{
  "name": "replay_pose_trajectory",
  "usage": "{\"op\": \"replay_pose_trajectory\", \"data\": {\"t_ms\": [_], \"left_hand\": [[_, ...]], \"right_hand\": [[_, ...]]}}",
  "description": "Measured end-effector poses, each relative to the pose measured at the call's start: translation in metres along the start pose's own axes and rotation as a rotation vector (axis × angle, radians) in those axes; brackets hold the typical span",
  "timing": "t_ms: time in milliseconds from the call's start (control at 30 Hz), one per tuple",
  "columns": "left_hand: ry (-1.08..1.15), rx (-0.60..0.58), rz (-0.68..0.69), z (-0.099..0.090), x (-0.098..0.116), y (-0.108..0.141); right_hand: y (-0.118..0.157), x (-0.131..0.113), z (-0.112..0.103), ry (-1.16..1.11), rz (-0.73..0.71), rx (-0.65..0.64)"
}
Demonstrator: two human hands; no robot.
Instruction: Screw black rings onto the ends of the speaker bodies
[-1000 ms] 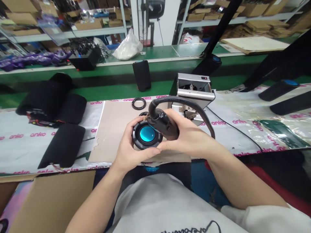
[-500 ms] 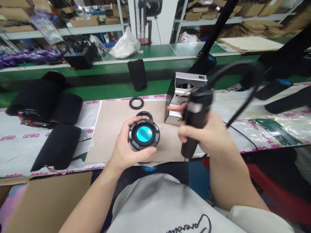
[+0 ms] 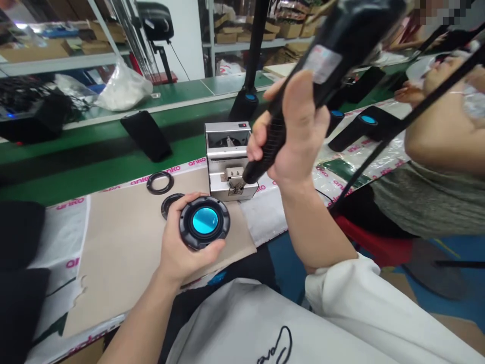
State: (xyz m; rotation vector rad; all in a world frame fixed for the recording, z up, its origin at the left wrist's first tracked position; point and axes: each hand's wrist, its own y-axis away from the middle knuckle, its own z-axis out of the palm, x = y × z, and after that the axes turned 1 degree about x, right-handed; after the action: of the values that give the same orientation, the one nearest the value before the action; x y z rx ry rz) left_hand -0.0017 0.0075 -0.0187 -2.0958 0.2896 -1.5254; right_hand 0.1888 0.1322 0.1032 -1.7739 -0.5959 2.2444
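I see the left hand (image 3: 180,251) curled around a round speaker (image 3: 205,221) near the cardboard's (image 3: 121,242) right edge; the right hand (image 3: 297,134) wraps around a black tool (image 3: 326,63).

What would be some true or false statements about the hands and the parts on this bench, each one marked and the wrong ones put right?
1. The left hand holds a round black part. True.
2. That part's centre is red. False: it is bright blue.
3. The right hand grips a black tool. True.
4. The tool touches the round black part. False: the two are apart.
5. A black ring and a second ring lie left of the silver machine. True.
6. Both rings are fully in view. False: the left hand partly hides the second.
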Motion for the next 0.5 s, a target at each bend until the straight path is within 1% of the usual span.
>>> {"op": "replay_pose_trajectory", "data": {"t_ms": [67, 167, 333, 400, 500], "left_hand": [[0.015, -0.006, -0.006, 0.005, -0.003, -0.005], [0.027, -0.006, -0.032, 0.005, -0.007, -0.008], [0.017, -0.017, -0.026, 0.002, -0.007, -0.008], [0.019, -0.022, -0.022, 0.003, -0.007, -0.009], [0.024, -0.027, -0.038, 0.003, -0.007, -0.009]], "right_hand": [[-0.006, 0.007, 0.005, -0.032, 0.003, -0.023], [-0.010, 0.012, 0.008, -0.069, 0.037, -0.054], [-0.010, 0.016, 0.013, 0.131, 0.132, -0.125], [-0.010, 0.020, 0.018, 0.132, 0.133, -0.113], [-0.006, 0.027, 0.023, 0.082, 0.092, -0.045]]}}
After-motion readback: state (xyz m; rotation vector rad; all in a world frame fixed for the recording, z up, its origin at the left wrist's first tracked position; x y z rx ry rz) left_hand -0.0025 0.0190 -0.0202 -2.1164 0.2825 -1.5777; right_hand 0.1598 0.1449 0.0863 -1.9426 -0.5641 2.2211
